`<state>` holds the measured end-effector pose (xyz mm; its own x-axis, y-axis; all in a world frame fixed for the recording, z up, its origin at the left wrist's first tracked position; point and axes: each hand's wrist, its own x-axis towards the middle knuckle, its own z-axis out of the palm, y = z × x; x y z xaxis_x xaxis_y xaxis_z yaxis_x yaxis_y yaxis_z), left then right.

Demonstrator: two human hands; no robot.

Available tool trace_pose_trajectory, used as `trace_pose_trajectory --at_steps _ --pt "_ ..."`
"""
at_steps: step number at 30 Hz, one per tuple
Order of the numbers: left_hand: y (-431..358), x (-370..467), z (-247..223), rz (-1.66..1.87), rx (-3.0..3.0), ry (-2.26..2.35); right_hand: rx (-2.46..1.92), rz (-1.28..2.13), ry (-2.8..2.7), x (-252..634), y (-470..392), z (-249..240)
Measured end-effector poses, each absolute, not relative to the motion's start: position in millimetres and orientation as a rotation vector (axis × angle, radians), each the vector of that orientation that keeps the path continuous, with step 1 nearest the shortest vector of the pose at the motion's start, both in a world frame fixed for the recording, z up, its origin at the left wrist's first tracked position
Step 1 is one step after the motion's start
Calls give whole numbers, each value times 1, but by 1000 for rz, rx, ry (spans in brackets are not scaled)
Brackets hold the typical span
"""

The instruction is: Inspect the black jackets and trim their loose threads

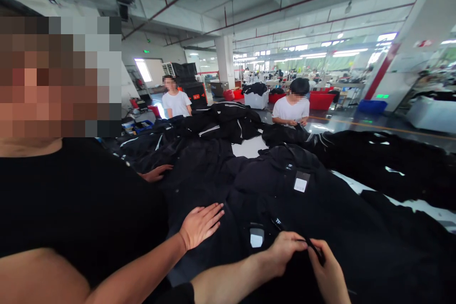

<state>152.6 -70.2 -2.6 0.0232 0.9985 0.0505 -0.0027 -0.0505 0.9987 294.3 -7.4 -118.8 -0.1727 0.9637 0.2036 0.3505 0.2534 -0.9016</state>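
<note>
My left hand point(287, 250) pinches a narrow dark strip point(313, 248) of a black garment between thumb and fingers. From the other side, my right hand point(328, 266) grips the same strip, close beside the left. Whether the strip is a folded edge or a separate band I cannot tell. The black garment point(370, 242) spreads flat under and around both hands. Near my left wrist lie a white hang tag point(256, 237) and a small "TF" logo point(278, 221). Farther off on the dark cloth is a second hang tag point(301, 182).
At my left stands a co-worker in a black shirt point(81, 185), one hand point(203, 224) flat on the cloth. Two people in white shirts point(177, 103) are across the table. Black clothes point(228, 118) pile up there. Red bins point(321, 100) stand beyond.
</note>
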Motion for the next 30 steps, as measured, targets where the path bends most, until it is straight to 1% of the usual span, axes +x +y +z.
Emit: trace_pose_trajectory --at_steps 5,13,18,25,27,30 --pt "-73 154 2 1151 1087 1281 -1176 995 -1660 297 -4 -117" --pt "-69 156 7 1225 1287 1376 -1207 1054 -1587 297 -7 -115" --pt "-71 150 6 1243 1305 1319 -1223 1096 -1588 297 -7 -108" --pt "-63 160 -11 1191 1278 1269 -1231 1146 -1607 299 -6 -104" --pt "-72 136 -11 1157 1308 1244 -1207 1160 -1603 300 -4 -108" --pt "-108 56 -12 1132 1311 1218 -1185 1183 -1590 309 -2 -109"
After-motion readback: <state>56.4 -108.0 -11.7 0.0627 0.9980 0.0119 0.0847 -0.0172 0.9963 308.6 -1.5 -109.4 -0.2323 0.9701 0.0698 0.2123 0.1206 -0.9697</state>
